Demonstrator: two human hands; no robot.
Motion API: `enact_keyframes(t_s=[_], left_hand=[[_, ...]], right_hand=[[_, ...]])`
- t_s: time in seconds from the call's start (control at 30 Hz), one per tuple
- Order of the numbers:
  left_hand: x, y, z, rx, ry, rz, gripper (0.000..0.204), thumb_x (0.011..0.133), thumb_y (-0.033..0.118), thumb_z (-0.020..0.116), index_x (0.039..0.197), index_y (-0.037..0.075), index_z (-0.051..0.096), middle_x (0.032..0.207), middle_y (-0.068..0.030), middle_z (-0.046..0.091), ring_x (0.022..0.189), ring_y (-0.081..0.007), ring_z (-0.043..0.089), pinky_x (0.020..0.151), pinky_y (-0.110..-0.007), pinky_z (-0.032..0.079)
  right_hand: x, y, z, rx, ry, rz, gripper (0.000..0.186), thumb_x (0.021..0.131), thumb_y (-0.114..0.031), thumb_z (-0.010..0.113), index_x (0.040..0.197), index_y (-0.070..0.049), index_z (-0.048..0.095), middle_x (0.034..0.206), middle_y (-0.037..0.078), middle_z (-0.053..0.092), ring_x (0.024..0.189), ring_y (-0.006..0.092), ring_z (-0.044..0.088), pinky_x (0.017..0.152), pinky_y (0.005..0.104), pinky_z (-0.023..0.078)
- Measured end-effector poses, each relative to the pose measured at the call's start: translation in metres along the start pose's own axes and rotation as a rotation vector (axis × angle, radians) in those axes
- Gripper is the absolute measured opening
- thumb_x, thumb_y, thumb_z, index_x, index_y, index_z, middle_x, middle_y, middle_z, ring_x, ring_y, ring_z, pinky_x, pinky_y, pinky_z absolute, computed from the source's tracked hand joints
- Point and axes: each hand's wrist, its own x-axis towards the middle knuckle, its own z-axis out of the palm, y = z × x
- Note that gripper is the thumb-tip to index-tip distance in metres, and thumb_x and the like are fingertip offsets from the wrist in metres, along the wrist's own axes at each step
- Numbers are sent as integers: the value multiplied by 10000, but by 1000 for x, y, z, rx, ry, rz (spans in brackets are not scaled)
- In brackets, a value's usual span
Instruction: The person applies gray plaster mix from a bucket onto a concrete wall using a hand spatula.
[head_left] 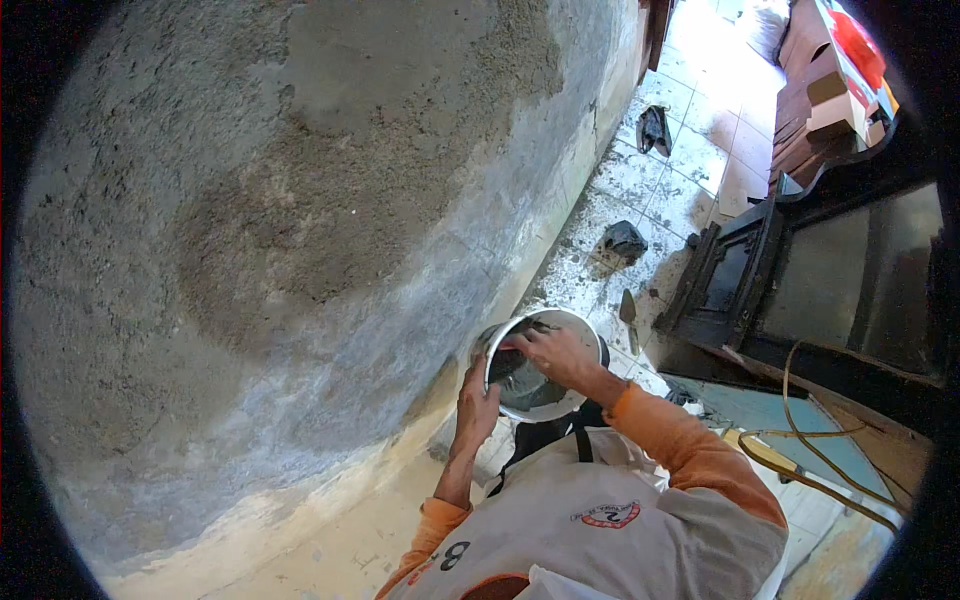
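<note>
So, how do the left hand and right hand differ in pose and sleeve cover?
The left hand is against the outside of the bucket; the right hand reaches over the rim inside. Bare forearm shows behind the left hand; an orange sleeve nearly reaches the right hand's wrist. Both are bare.

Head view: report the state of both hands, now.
Left hand: holding the bucket at its left side.
Right hand: over the bucket's mouth, at something red; whether closed on it cannot be told.
</note>
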Motion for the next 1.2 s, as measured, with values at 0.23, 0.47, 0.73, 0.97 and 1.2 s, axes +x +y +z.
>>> enact_keyframes(t_s=[0.23,0.47,0.73,0.97,1.2], left_hand=[[-3,28,-5,99,-15,115,638,958,64,529,1581,11,404,1585,-270,451,1482,-415,427,1232,-445,341],[13,50,3,86,-71,80,609,948,47,520,1555,66,469,1564,-246,489,1447,-429,457,1213,-461,365],[27,63,-13,148,-16,236,578,948,52,500,1524,8,486,1523,-259,524,1405,-426,501,1184,-460,387],[29,97,-19,258,-101,220,584,932,25,500,1516,9,496,1508,-258,536,1375,-429,527,1162,-472,408],[30,77,-5,232,-19,240,572,937,19,496,1509,36,504,1480,-234,554,1332,-441,552,1121,-504,440]], right_hand=[[25,-9,47,-225,-119,-37,216,953,-227,621,1105,-97,703,1004,86,731,956,261,713,759,418,491],[34,26,69,-39,-71,105,242,872,-185,658,1056,-74,770,1127,168,767,1027,311,747,865,477,590],[27,55,28,312,-42,241,283,823,-51,628,1092,-30,715,997,256,740,927,451,720,780,535,586],[23,53,27,260,140,31,235,927,-102,588,1141,-59,677,910,209,752,847,402,744,728,517,595],[4,20,7,-75,45,338,256,931,-164,636,1160,-68,699,817,129,762,801,289,767,672,434,579]])
